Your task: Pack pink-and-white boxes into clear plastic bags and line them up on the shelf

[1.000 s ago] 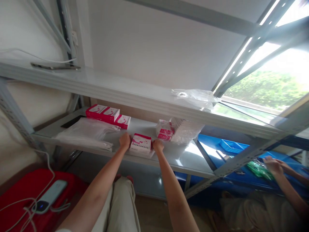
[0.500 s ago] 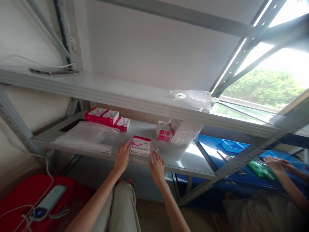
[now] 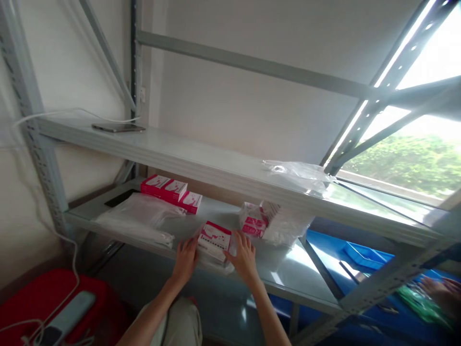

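Note:
A pink and white box (image 3: pixel 215 240) in a clear plastic bag lies at the front of the lower shelf (image 3: pixel 288 281). My left hand (image 3: pixel 186 260) rests against its left side, fingers spread. My right hand (image 3: pixel 245 256) lies at its right side, fingers apart, touching the box and its plastic wrap. Neither hand lifts the box off the shelf.
Other pink boxes (image 3: pixel 170 190) sit at the shelf's back left, behind a pile of clear bags (image 3: pixel 140 220). Bagged boxes (image 3: pixel 268 222) lie to the right. A phone (image 3: pixel 118 127) and a plastic bag (image 3: pixel 297 171) are on the upper shelf. Another person's hand (image 3: pixel 441 291) is at far right.
My hands slid back from gripping the box's sides to lying open beside it. The camera tilted upward, so the shelves appear lower in view.

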